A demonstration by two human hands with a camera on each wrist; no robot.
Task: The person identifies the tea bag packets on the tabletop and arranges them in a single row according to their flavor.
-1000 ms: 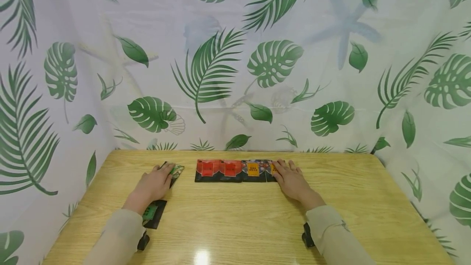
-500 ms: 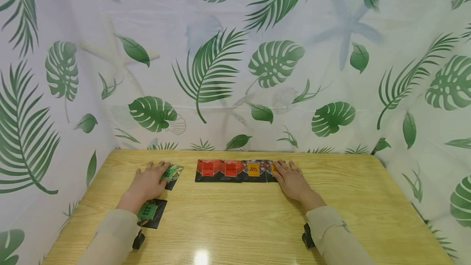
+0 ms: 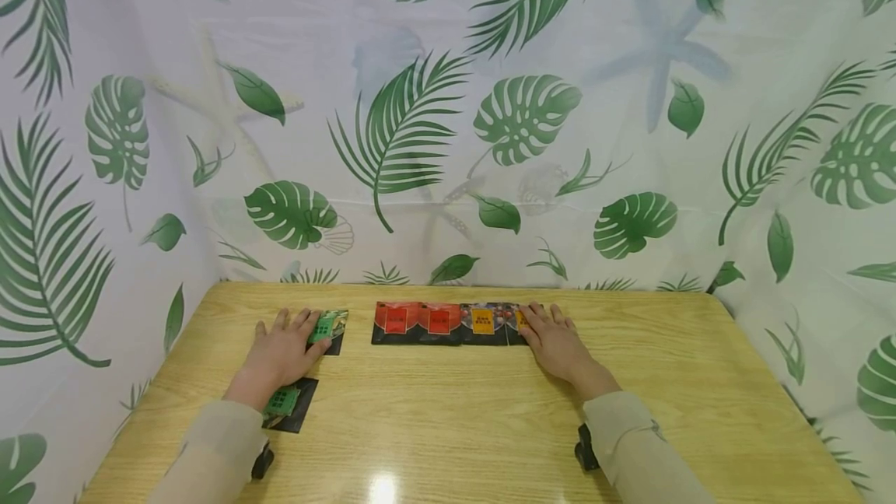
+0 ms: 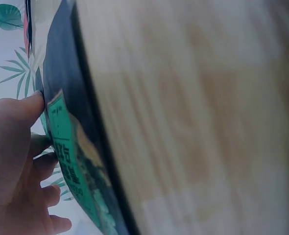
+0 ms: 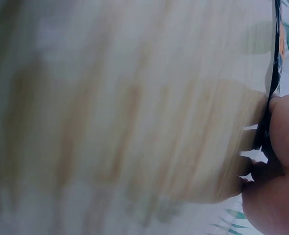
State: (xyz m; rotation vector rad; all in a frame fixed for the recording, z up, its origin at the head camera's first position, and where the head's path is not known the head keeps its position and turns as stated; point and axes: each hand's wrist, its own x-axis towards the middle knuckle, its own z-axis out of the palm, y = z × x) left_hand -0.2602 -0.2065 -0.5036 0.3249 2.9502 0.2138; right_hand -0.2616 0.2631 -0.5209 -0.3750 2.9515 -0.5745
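My left hand [image 3: 280, 350] lies with spread fingers at the left side of a flat black packet with a green label [image 3: 327, 329], fingertips and thumb on it. Nearer to me, a second green-label packet [image 3: 302, 404] lies partly hidden under my left wrist; a green-label packet [image 4: 68, 152] also fills the foreground of the left wrist view. My right hand [image 3: 556, 344] rests on the right end of a row, its fingers covering much of an orange-label packet [image 3: 516, 337]. Left of that lie another orange-label packet [image 3: 483, 323] and two red-label packets [image 3: 396, 323], edge to edge.
The wood-grain table [image 3: 434, 426] runs back to a white leaf-print cloth [image 3: 420, 255], which also hangs along both sides. Black wrist devices sit under both sleeves. A gap of table separates the left packet from the row.
The far green-label packet has turned from tilted to nearly square with the row. My left hand has shifted slightly left and its fingers have spread. My right hand has stayed put.
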